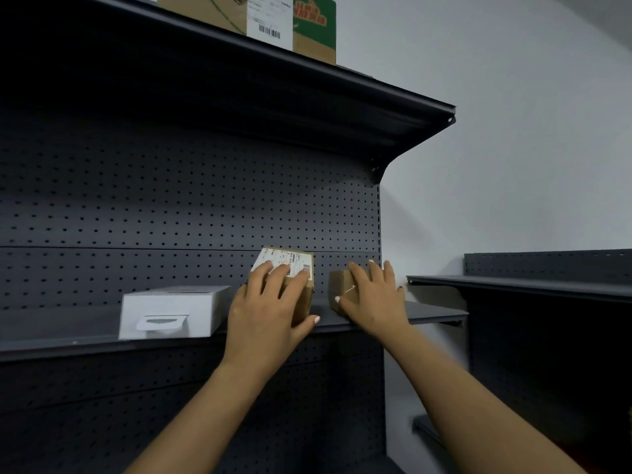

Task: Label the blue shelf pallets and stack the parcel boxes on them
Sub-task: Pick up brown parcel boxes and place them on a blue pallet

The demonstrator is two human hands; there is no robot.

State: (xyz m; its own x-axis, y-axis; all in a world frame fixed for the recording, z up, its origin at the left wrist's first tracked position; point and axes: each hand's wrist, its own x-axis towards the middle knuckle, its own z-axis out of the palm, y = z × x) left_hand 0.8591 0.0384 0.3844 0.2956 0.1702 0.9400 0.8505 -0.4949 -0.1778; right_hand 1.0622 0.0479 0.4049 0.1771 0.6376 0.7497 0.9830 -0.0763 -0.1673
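Two small brown parcel boxes stand on the dark shelf board point(434, 314) in front of me. My left hand point(270, 302) is shut on the labelled brown box point(301, 268), fingers over its white shipping label and thumb at its lower front corner. My right hand point(372, 295) lies over the plain brown box point(338, 285) just to the right, fingers across its top, thumb on its front face. The two boxes stand a little apart. A white box point(171, 313) with a torn front flap rests further left on the same board.
The dark pegboard back panel point(171, 206) rises behind the boxes. An upper shelf point(376, 94) overhangs, carrying a brown carton with a barcode label point(270, 18). A lower dark shelf unit point(547, 285) stands to the right against the white wall.
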